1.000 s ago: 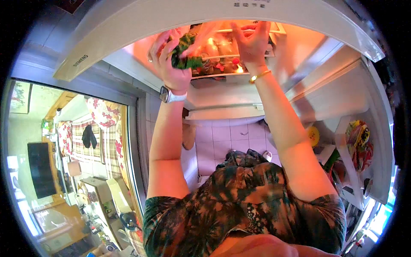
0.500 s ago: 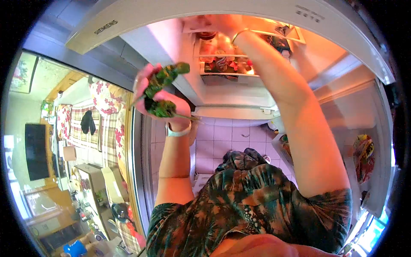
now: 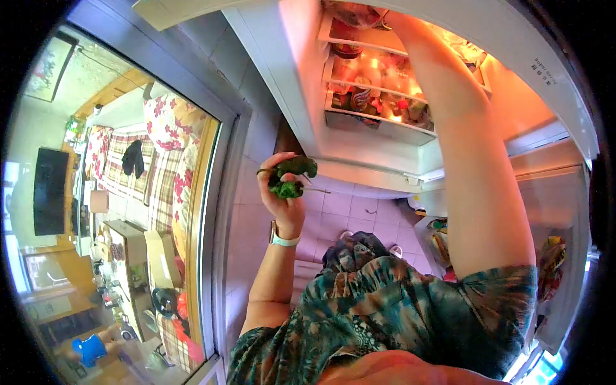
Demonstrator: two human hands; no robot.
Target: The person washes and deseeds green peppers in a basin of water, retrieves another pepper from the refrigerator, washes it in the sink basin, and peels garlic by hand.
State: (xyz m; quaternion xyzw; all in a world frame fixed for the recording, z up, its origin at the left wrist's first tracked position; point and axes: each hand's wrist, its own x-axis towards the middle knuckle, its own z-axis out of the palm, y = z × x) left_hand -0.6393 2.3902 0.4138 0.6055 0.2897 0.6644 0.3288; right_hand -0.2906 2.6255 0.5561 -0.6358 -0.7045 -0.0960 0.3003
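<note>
Green peppers [image 3: 292, 177] with long stems sit in my left hand [image 3: 282, 192], whose fingers are wrapped round them, outside the fridge over the tiled floor. My right hand [image 3: 393, 18] reaches into the top of the lit fridge, beside a plastic bag [image 3: 353, 14]; its fingers are hidden. Below it, jars and packets [image 3: 369, 74] stand on the shelves, and a striped item [image 3: 360, 98] lies in the lower compartment.
The fridge door [image 3: 545, 186] stands open on the right, with packets [image 3: 552, 256] in its racks. A glass window frame [image 3: 224, 173] rises on the left, with a furnished room beyond. The fridge's bottom edge [image 3: 359, 172] lies ahead of my body.
My left hand has come out of the fridge and down with the green peppers. My right hand has moved to the fridge's upper shelf. The view has turned and shifted.
</note>
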